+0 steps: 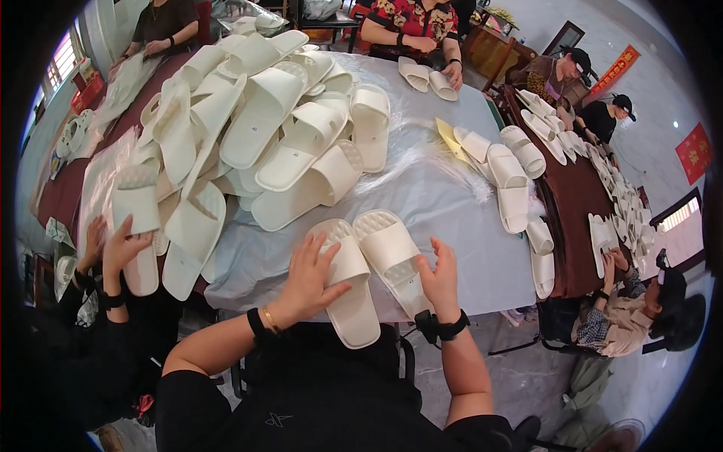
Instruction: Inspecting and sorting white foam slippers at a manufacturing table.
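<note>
While the left slipper (354, 305) and the right slipper (389, 252) lie side by side at the near edge of the table (444, 197), both hands are right there at the pair! Left hand (307, 277), fingers fanned over the left slipper, its grip apart; right hand (441, 280), grip apart too, thumb beside the right slipper's outer edge. Whether either one touches, I can't tell.

Over to the containers: a red basket (88, 94) far left, its contents too small to make out. Nearer on that side, glossy clear plastic (96, 184), bags or sheet I can't say, lies beside a tumbling slipper heap (294, 143). More crinkled clear film (418, 135) glints at mid-table.

And the textures! Smooth, broad cream straps, rounded soles, insoles quilted into puffy bumps; beneath them, a wrinkled pale grey-blue cover (252, 275). On the right, a flat yellow sheet (450, 141) pokes out by a row of slippers (508, 181), and beyond stretches a maroon cloth (565, 200). Near left, a co-worker's hands (120, 248) are at another slipper.
</note>
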A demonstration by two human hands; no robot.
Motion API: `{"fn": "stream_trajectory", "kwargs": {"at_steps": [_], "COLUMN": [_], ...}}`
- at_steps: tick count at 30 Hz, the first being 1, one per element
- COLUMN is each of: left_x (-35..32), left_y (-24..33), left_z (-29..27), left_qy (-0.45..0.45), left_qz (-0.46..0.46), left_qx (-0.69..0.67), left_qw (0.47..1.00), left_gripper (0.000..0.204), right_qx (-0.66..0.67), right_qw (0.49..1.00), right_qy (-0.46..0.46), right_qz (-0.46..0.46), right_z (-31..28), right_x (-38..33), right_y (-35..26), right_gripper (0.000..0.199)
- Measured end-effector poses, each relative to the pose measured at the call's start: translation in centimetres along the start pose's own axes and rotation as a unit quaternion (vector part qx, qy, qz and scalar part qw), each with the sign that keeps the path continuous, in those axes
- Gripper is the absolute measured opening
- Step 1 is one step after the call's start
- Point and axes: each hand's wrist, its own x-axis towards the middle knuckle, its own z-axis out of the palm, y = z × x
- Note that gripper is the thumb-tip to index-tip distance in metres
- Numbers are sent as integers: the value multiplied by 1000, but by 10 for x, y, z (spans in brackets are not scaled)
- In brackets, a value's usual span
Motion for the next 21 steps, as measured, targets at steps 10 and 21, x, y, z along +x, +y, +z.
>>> {"fn": "stream_trajectory", "kwargs": {"at_steps": [10,21], "left_x": [7,-4], "left_y": [-52,-58], "left_z": [18,25], "left_qy": [20,43], "left_qz": [-5,39], "left_qx": [-51,-32], "left_qw": [998,998], "left_gripper": [71,66], "right_qx": [164,-103], "right_qw": [918,963], "right_qy": [-318,-211], "right_qz": [172,-132], "right_z": [6,74], "right_x": [19,123], "right_y": [-28,33], "right_gripper": [52,37]}}
